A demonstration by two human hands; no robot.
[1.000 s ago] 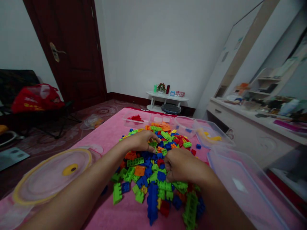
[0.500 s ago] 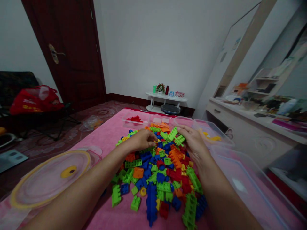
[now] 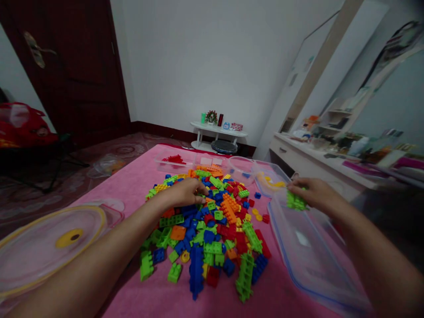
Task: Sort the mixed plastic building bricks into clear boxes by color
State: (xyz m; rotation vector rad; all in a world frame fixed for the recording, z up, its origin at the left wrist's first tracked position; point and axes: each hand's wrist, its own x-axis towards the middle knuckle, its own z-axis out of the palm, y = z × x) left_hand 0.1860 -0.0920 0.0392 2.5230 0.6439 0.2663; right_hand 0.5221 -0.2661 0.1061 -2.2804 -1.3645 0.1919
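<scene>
My right hand [image 3: 313, 193] is closed on a green studded toy brick [image 3: 296, 201], held above a clear plastic lid or tray with a blue edge [image 3: 281, 247]. My left hand [image 3: 188, 193] rests over the far left part of a heap of toy building bricks [image 3: 208, 225]. Its fingers are curved, with a gap between thumb and forefinger, and no brick shows in them. Green, blue, red, orange and yellow bricks lie around it. A long orange brick [image 3: 229, 207] lies to its right.
Clear tubs stand along the far edge of the pink cloth [image 3: 132, 181], one with red pieces [image 3: 174, 159], another with yellow pieces [image 3: 271, 181]. A round yellow-rimmed lid [image 3: 49, 247] lies at left. A white dresser [image 3: 298, 152] stands at right.
My right hand has moved right from the heap, carrying green brickwork to above the blue-edged plastic piece. My left hand stays over the heap. The view has turned slightly right.
</scene>
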